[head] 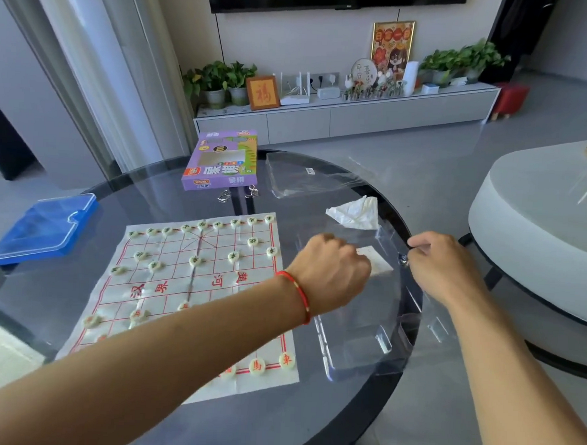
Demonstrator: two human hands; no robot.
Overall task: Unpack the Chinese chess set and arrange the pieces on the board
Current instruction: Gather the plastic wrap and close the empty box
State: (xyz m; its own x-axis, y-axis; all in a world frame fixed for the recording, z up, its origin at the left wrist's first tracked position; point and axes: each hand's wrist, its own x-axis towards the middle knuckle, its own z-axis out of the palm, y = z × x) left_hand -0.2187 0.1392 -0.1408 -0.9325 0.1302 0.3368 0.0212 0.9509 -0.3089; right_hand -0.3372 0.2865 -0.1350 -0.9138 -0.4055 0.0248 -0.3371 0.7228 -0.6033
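A: My left hand [334, 268] is curled in a fist over the clear plastic tray [354, 329]; whether it grips a piece, I cannot tell. My right hand [441, 262] pinches the tray's rim.

B: Steady that rim, lift straight, then set the piece on the white paper board with red gridlines [181, 284], near row unfinished.

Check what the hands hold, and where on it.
Right hand pinches the far right rim of the clear plastic tray. Left hand is curled over the tray; its contents cannot be told.
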